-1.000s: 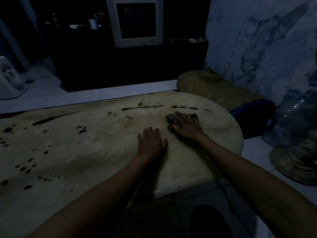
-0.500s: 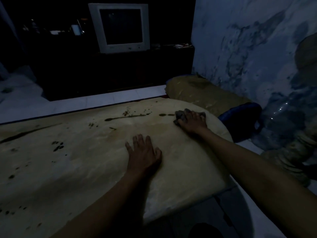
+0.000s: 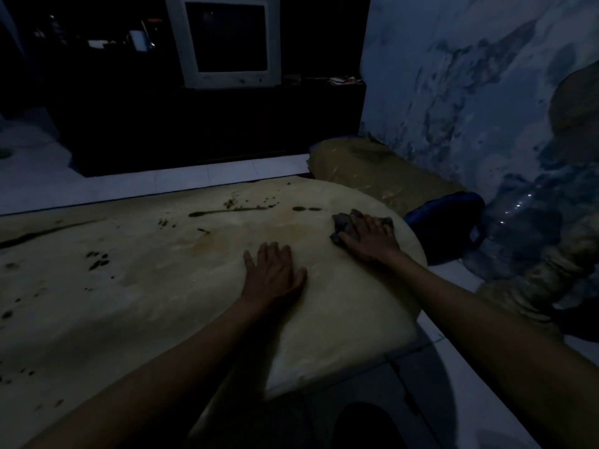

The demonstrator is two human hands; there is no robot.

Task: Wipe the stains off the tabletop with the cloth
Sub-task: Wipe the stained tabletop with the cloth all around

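The right hand (image 3: 369, 236) lies on a crumpled dark grey cloth (image 3: 345, 225) near the far right rounded corner of the pale yellowish tabletop (image 3: 146, 303), fingers spread over it and pressing it down; the left hand (image 3: 272, 273) rests flat on the bare surface just beside it, fingers straight and slightly apart; dark splattered stains (image 3: 236, 209) run along the far edge and scatter toward the left edge; a large clear plastic bottle (image 3: 531, 222) stands on the floor beyond the right edge, its contents impossible to tell.
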